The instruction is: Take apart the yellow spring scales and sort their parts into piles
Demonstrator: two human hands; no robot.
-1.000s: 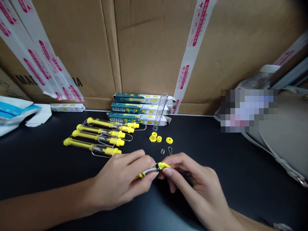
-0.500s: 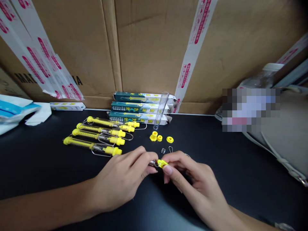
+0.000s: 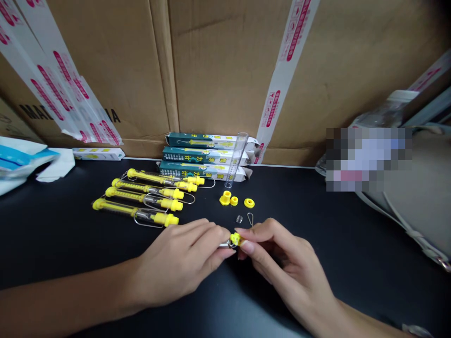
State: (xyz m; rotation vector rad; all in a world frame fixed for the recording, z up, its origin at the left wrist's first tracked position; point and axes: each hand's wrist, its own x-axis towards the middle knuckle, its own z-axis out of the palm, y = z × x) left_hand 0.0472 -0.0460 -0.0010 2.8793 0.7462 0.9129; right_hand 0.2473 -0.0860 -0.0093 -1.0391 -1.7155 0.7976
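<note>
My left hand (image 3: pixel 183 263) and my right hand (image 3: pixel 278 263) meet over the black table (image 3: pixel 338 244), both pinching a small yellow part with a metal spring (image 3: pixel 234 239) between the fingertips. Just beyond the fingers lie a tiny loose spring (image 3: pixel 239 218) and a wire hook (image 3: pixel 250 218). Three small yellow caps (image 3: pixel 225 198) (image 3: pixel 234 201) (image 3: pixel 249 203) sit a little farther back. A clear plastic tube (image 3: pixel 235 162) leans against three stacked green boxes (image 3: pixel 204 157). Several finished yellow spring scales (image 3: pixel 141 199) lie in a row at the left.
Large cardboard boxes (image 3: pixel 218 70) with white and red tape wall off the back. A small white box (image 3: pixel 97 153) and blue and white packets (image 3: pixel 21 162) lie at the far left. A grey bag (image 3: pixel 419 197) and a bottle (image 3: pixel 387 112) occupy the right side.
The yellow part between my fingertips has turned and now shows less of its length; my left fingers have slid closer to my right ones. The view has shifted slightly.
</note>
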